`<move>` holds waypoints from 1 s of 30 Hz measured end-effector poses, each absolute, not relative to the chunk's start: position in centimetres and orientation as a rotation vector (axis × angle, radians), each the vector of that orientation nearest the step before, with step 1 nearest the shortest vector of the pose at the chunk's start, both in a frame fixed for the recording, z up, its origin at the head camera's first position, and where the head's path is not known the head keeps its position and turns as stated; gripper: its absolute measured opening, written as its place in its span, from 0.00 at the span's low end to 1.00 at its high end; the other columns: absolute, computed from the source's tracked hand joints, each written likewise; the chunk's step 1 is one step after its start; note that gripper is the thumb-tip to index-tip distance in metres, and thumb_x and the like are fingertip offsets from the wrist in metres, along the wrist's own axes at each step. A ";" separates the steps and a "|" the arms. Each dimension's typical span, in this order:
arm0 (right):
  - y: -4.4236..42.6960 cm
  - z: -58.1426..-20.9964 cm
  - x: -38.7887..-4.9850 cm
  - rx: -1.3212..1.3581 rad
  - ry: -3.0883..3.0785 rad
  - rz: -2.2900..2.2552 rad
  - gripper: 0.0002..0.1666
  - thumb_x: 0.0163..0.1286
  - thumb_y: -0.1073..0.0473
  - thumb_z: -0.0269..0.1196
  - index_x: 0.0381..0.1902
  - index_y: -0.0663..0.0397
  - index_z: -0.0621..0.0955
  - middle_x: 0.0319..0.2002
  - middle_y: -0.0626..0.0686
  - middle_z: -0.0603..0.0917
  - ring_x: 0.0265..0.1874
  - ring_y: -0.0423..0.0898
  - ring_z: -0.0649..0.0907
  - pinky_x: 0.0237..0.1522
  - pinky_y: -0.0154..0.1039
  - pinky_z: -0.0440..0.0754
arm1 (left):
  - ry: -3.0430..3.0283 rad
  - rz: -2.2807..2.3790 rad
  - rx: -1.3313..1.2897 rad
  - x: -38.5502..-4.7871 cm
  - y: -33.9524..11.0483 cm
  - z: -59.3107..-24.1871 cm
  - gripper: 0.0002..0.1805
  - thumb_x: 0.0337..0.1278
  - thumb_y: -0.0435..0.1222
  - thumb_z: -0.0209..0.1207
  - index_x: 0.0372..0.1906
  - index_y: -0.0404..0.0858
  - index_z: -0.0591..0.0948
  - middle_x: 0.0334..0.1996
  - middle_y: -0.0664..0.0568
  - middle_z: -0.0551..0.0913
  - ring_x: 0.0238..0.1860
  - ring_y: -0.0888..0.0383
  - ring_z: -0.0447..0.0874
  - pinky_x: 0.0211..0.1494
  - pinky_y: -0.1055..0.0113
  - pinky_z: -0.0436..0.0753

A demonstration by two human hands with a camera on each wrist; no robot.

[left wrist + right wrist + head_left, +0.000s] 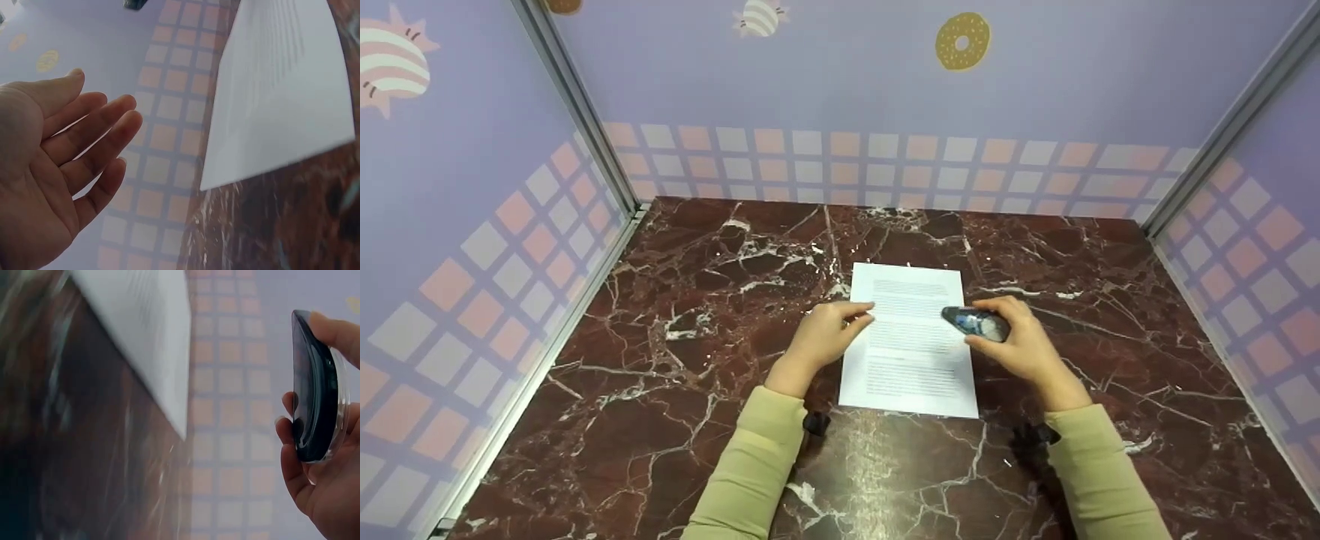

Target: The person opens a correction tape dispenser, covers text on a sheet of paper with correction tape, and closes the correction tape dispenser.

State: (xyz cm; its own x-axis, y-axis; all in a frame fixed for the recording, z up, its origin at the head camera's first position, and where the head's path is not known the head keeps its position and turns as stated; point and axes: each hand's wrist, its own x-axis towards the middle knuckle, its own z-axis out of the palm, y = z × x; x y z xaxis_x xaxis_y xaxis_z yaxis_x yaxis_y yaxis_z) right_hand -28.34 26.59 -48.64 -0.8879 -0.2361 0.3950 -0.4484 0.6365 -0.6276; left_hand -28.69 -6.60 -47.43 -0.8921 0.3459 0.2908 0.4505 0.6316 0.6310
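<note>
A white printed sheet of paper (907, 341) lies on the dark red marbled table. Over its left edge is my left hand (823, 335), its thumb and fingers apart; the left wrist view shows the same palm (39, 185) holding nothing, fingers loosely bent. My right hand (1027, 345) holds a correction tape dispenser (979, 323) by the paper's right edge, pinched between thumb and fingers. It has a dark curved body (316, 394) with a clear part along one side, and its narrow end points left over the sheet.
Marbled tabletop (720, 315) surrounds the paper. Lilac panels with pink and white checks (885, 169) stand at the back and both sides, joined by grey metal corner posts (585, 112). Small black devices (815, 423) sit at both wrists.
</note>
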 end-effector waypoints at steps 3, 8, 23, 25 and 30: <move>28.1 -49.2 -29.0 0.468 -2.658 1.067 0.33 0.54 0.60 0.79 0.58 0.64 0.82 0.52 0.64 0.83 0.53 0.60 0.77 0.55 0.48 0.73 | -2.748 -1.091 -0.573 -29.3 -7.4 -48.1 0.19 0.73 0.44 0.59 0.60 0.39 0.85 0.57 0.44 0.88 0.53 0.46 0.90 0.57 0.50 0.88; 30.3 -49.9 -30.0 0.292 -2.844 0.993 0.34 0.58 0.58 0.76 0.61 0.66 0.79 0.58 0.70 0.79 0.54 0.65 0.73 0.60 0.60 0.73 | -2.790 -1.026 -0.462 -30.4 -8.7 -48.6 0.18 0.73 0.44 0.59 0.59 0.40 0.86 0.58 0.44 0.87 0.59 0.44 0.87 0.65 0.48 0.84; 33.4 -51.1 -32.0 0.064 -3.090 0.889 0.38 0.62 0.53 0.74 0.62 0.70 0.73 0.59 0.78 0.69 0.56 0.71 0.64 0.60 0.69 0.69 | -2.910 -0.828 -0.189 -34.6 -12.1 -48.7 0.28 0.76 0.46 0.55 0.73 0.38 0.74 0.70 0.40 0.76 0.72 0.40 0.73 0.74 0.43 0.74; 33.5 -51.2 -32.1 0.054 -3.109 0.883 0.39 0.61 0.53 0.74 0.62 0.70 0.73 0.59 0.78 0.68 0.56 0.72 0.63 0.60 0.69 0.69 | -2.918 -0.792 -0.162 -35.1 -12.5 -48.9 0.30 0.76 0.47 0.55 0.74 0.36 0.71 0.73 0.39 0.72 0.75 0.39 0.69 0.78 0.42 0.70; 33.6 -51.3 -32.1 0.038 -3.164 0.849 0.41 0.60 0.51 0.75 0.63 0.69 0.73 0.60 0.78 0.66 0.58 0.73 0.63 0.60 0.70 0.70 | -2.974 -0.740 -0.088 -35.8 -13.4 -49.2 0.34 0.77 0.49 0.52 0.78 0.35 0.65 0.79 0.38 0.63 0.81 0.41 0.58 0.82 0.41 0.62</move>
